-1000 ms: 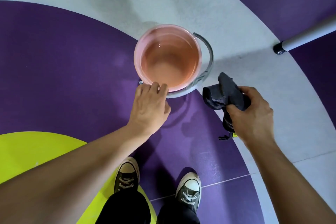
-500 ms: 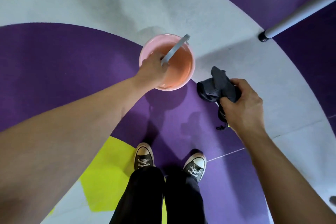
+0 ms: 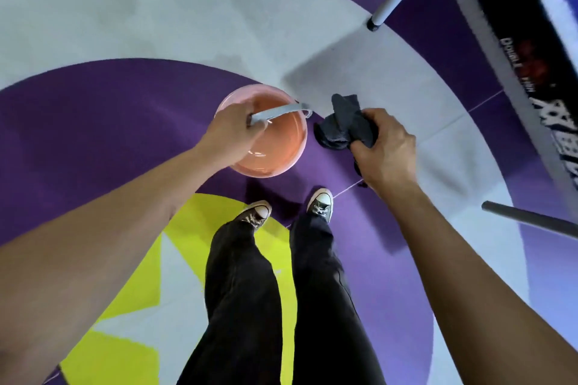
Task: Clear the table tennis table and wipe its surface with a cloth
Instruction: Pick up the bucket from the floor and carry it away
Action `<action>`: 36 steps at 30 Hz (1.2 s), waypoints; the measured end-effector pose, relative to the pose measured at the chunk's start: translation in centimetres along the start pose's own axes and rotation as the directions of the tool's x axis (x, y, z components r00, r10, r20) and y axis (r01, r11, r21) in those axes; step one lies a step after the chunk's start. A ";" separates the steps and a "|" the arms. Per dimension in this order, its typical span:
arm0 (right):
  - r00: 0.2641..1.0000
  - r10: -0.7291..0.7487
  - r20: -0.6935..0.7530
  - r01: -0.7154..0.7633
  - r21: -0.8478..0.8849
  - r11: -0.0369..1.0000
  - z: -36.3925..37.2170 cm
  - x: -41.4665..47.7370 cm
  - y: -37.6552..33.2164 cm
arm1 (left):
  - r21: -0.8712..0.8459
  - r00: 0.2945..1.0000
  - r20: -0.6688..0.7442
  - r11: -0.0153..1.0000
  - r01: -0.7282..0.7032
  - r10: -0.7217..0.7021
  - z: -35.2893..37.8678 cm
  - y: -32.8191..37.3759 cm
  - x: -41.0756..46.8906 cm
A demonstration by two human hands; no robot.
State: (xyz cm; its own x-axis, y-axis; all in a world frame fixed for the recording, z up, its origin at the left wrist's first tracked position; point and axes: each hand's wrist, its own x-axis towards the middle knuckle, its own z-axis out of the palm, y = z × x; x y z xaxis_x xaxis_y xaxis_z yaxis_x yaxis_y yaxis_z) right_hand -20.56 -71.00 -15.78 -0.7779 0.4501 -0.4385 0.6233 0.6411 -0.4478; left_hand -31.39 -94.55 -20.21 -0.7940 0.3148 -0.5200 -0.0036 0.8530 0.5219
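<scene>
Beside table edge (image 3: 513,78), left hand (image 3: 233,137) gripping bucket handle (image 3: 278,111), right hand (image 3: 386,150) clutching cloth (image 3: 344,125), open floor (image 3: 93,25) leftward.

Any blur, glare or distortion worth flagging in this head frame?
Head view: the table tennis table, upper right, is motion-blurred, lettering barely legible; wide-angle distortion curves the floor bands; a glint shows inside the bucket; the cloth is fairly sharp.

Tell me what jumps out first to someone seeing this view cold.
The pink bucket of water, centre frame above the purple floor, hangs by its grey handle from the left hand. Just right of it, the right hand grips a bunched dark cloth. Below, a bright yellow patch of floor lies beside the person's black trousers.
</scene>
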 end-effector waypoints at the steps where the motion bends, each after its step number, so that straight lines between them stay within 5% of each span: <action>1: 1.000 0.013 -0.028 -0.013 0.002 1.000 -1.5 -1.8 -0.3 | -0.003 0.999 0.028 0.999 -0.035 0.035 -1.0 1.0 -2.1; 9: 0.938 0.219 -0.268 -0.194 0.118 0.974 -9.2 -17.1 -2.2 | 0.018 0.941 0.154 0.951 -0.309 0.303 -7.3 9.0 -15.9; 14: 0.745 0.467 -0.477 -0.353 0.312 0.882 -14.0 -29.8 -1.2 | 0.035 0.823 0.262 0.847 -0.530 0.504 -9.8 15.1 -23.3; 21: 0.439 0.733 -0.519 -0.487 0.548 0.680 -15.7 -45.7 2.7 | 0.054 0.660 0.319 0.682 -0.729 0.681 -8.0 21.8 -32.3; 31: 0.050 0.911 -0.409 -0.376 0.837 0.397 -8.6 -67.4 9.5 | -0.013 0.339 0.444 0.384 -0.923 0.829 0.0 27.9 -48.6; 36: -0.118 0.931 -0.344 -0.306 0.905 0.296 -3.8 -79.6 13.3 | -0.090 0.286 0.466 0.367 -0.926 0.837 5.8 28.8 -58.8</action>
State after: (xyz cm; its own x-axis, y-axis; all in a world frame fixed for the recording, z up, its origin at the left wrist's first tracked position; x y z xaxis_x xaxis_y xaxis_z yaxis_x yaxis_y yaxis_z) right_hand 49.34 -95.87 16.12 0.6448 0.7581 -0.0972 0.4941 -0.5105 -0.7038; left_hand 18.73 -86.12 21.48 0.0531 0.9982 -0.0269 0.6790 -0.0163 0.7339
